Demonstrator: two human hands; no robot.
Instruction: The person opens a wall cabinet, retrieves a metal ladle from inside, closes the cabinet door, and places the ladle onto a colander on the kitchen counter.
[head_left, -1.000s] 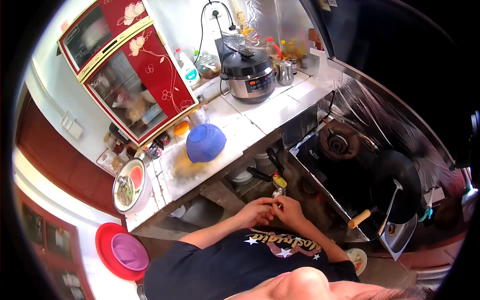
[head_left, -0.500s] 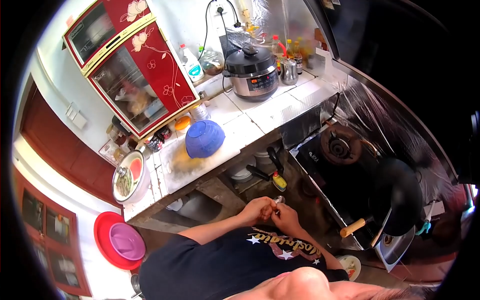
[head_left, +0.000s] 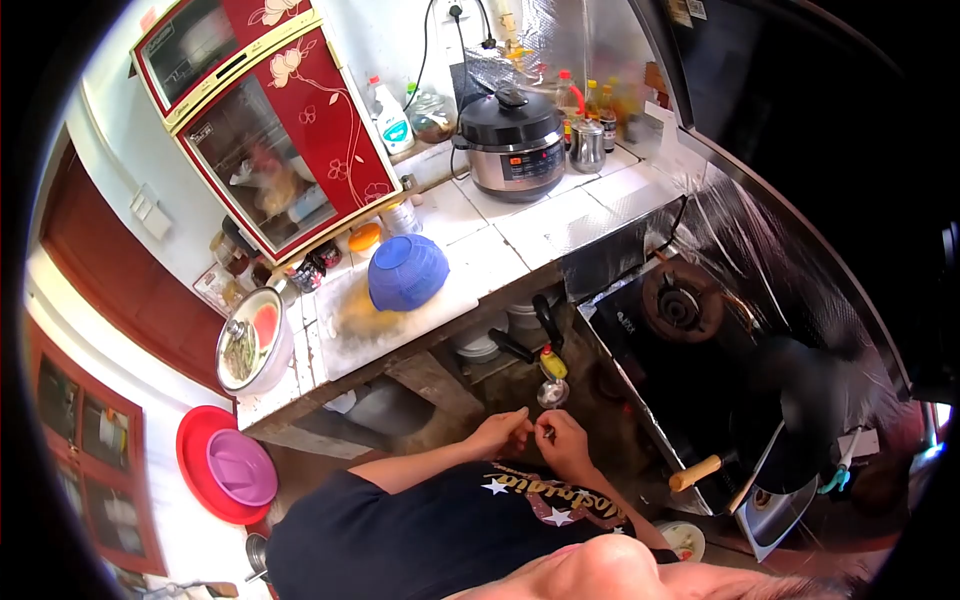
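In front of the dark shirt (head_left: pixel 400 510), both hands are held close together. My left hand (head_left: pixel 503 433) has its fingers curled in, and whatever they may hold is too small to name. Just to its right, my right hand (head_left: pixel 563 440) is closed, with a small dark bit showing at its fingertips that I cannot identify. Beyond the right hand is a round shiny metal object (head_left: pixel 552 393), apart from the fingers. A yellow object (head_left: pixel 553 364) lies right behind it, near black handles (head_left: pixel 547 320) under the counter.
An upturned blue basket (head_left: pixel 408 272) sits on the tiled counter (head_left: pixel 475 235) beside a pressure cooker (head_left: pixel 512 150). The stove (head_left: pixel 640 340) carries a wok (head_left: pixel 785 400) at right. A red basin (head_left: pixel 200 480) with a purple basin (head_left: pixel 245 473) stands at left.
My hands have drawn slightly back toward my body and a little apart, so the round metal object shows more fully. The view has shifted slightly.
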